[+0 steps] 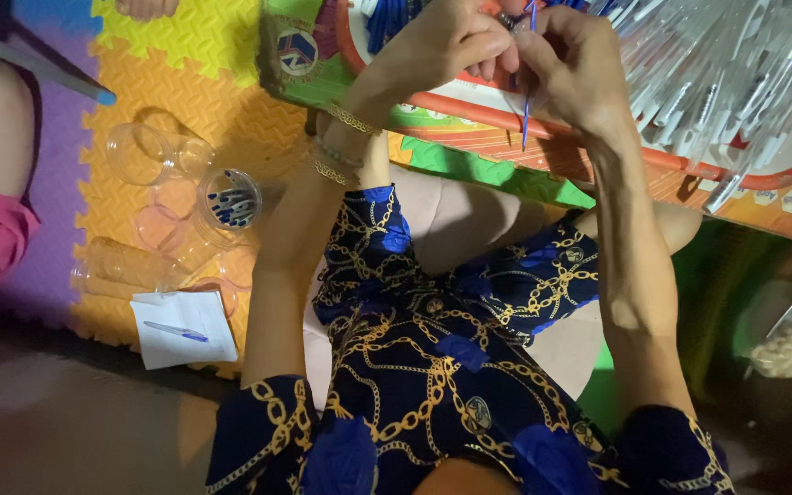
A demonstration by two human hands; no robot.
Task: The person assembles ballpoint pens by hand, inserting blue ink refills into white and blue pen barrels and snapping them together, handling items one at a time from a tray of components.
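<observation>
we sit on a floor of foam puzzle mats (222, 110), orange, yellow and purple, with a green piece farther right. bare dark floor (57, 431) lies nearer us, in shadow. light falls from above on the mats; the right edge is dim. no walls or windows in view.

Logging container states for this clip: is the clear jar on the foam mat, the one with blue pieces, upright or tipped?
Tipped: the clear jar lies on its side on the foam mat, mouth toward the camera.
</observation>
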